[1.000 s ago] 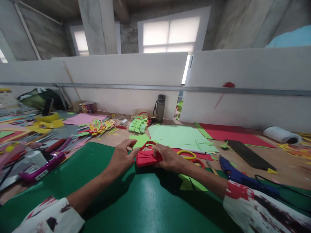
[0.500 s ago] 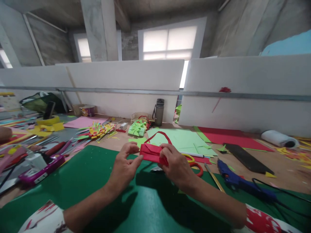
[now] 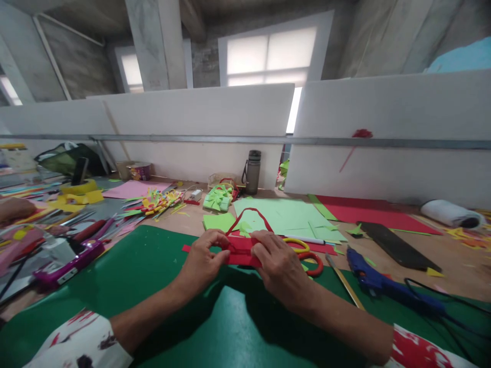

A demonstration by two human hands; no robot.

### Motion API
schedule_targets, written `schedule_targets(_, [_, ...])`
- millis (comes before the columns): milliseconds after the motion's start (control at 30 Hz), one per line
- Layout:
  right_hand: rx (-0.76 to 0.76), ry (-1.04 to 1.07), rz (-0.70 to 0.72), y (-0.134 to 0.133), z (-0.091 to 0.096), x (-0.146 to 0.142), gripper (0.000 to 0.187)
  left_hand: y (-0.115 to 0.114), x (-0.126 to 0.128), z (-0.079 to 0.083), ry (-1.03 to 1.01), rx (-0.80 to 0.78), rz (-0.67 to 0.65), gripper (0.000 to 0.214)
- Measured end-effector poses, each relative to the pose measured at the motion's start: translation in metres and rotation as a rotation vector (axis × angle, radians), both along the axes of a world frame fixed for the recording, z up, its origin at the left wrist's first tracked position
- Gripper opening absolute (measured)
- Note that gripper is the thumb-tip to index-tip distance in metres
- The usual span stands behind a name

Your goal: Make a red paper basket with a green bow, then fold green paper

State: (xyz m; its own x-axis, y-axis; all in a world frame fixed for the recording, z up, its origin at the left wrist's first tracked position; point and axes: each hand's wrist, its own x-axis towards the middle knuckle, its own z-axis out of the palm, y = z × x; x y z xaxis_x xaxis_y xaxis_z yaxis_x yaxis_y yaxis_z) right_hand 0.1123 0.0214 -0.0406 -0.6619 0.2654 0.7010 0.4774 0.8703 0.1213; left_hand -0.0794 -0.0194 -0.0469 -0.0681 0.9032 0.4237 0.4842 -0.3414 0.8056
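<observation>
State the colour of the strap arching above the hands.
The strap is red; it shows best in the head view.

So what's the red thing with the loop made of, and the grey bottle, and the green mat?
The red thing looks like matte paper or thin card, with flat sides and straight folds. The grey bottle may be plastic: smooth, seemingly a little see-through. The green mat may be smooth plastic, since light leaves a soft shine.
</observation>
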Motion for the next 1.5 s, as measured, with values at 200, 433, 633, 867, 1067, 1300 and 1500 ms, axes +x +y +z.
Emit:
schedule_targets(200, [0.009,0.003,0.013,0.002,-0.005,0.003,0.024,0.002,0.000,-0.003,0.041,-0.027,-0.013,0.007])
schedule_targets(433, [-0.006,-0.002,0.027,-0.002,-0.007,0.006,0.020,0.001,0.002,-0.005,0.092,-0.037,-0.027,0.007])
schedule_targets(633, [-0.042,-0.033,0.032,-0.011,-0.011,0.013,0.019,-0.004,0.004,-0.005,0.106,-0.054,-0.078,0.010])
schedule_targets(867, [-0.128,-0.110,0.067,-0.022,-0.011,0.024,0.015,-0.010,0.005,-0.005,0.123,-0.077,-0.089,0.008])
schedule_targets(1067, [-0.277,0.023,0.049,-0.031,-0.008,0.021,0.008,-0.018,0.009,-0.007,0.228,0.022,-0.160,0.011])
schedule_targets(1300, [-0.650,0.000,-0.029,-0.037,0.013,0.023,0.017,-0.026,0.012,-0.008,0.306,0.134,-0.257,0.015])
schedule_targets(1500, [-0.600,0.009,-0.064,-0.036,0.011,0.023,0.012,-0.026,0.012,-0.011,0.328,0.147,-0.277,0.017])
